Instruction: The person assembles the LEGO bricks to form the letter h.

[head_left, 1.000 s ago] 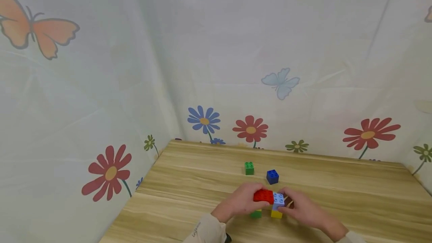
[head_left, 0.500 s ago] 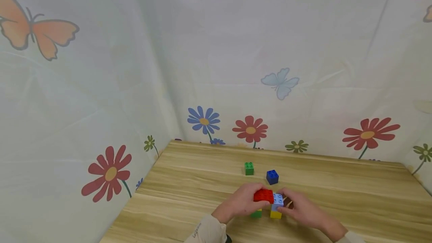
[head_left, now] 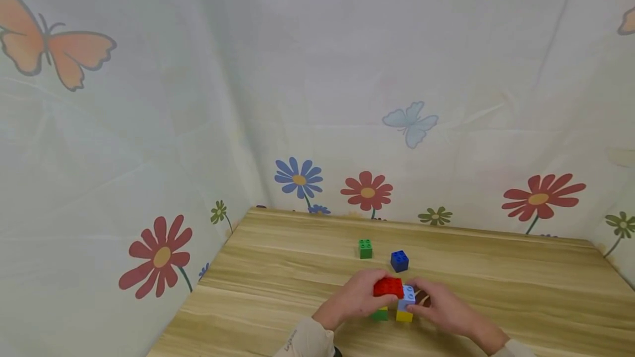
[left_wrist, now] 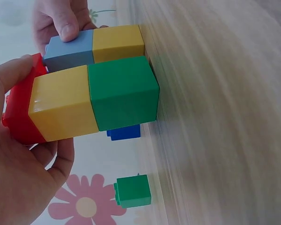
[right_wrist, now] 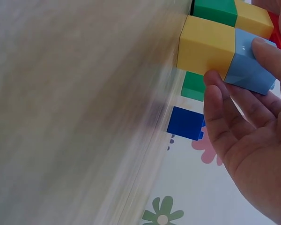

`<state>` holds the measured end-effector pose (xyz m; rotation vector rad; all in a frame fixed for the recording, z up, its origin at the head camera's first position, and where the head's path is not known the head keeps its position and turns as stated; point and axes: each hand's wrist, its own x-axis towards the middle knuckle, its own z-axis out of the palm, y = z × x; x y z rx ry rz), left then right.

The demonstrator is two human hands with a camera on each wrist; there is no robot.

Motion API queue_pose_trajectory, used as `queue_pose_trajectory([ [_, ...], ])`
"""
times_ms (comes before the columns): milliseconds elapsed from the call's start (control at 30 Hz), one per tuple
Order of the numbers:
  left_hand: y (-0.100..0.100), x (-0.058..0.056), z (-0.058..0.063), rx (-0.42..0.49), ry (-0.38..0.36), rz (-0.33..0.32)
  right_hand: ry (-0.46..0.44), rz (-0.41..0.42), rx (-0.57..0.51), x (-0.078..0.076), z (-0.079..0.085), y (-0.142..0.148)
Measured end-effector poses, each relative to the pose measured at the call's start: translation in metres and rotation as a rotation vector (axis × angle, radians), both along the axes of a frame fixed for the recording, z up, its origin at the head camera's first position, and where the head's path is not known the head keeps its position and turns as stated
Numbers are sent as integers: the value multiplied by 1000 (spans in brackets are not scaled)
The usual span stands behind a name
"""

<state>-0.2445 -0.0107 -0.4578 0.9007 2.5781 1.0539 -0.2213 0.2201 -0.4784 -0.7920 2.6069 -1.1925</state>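
My left hand (head_left: 353, 296) grips a long red toy building brick (head_left: 388, 287) between thumb and fingers. Beneath it, in the left wrist view, come a yellow brick (left_wrist: 63, 105) and a green brick (left_wrist: 124, 93), stacked down to the table. Close on the right stands a second stack, a light blue brick (head_left: 406, 298) on a yellow brick (head_left: 404, 316). My right hand (head_left: 446, 307) pinches the light blue one, its thumb on the near side. From the head, the red brick's right end overlaps the light blue brick's top edge.
Behind the hands, a dark blue brick (head_left: 399, 261) and a green brick (head_left: 365, 249) stand apart on the wooden table (head_left: 278, 258). A white cloth (head_left: 317, 70) printed with flowers and butterflies hangs along the table's back and left side.
The two stacks have drawn slightly closer together, and the red brick now covers more of the light blue brick's top. Both hands keep their holds. The head view has shifted a little.
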Motion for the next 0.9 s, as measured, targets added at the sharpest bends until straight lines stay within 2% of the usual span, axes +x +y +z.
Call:
queue_pose_trajectory([
  [433,2,-1,-2,10,-1,-23,-6,16,-37,-2,-1,0],
  [700,2,-2,-3,47,-19,-38,10,31,-49,-4,-4,2],
  [900,4,-2,-2,55,-23,-33,-14,34,-48,-4,-2,1],
])
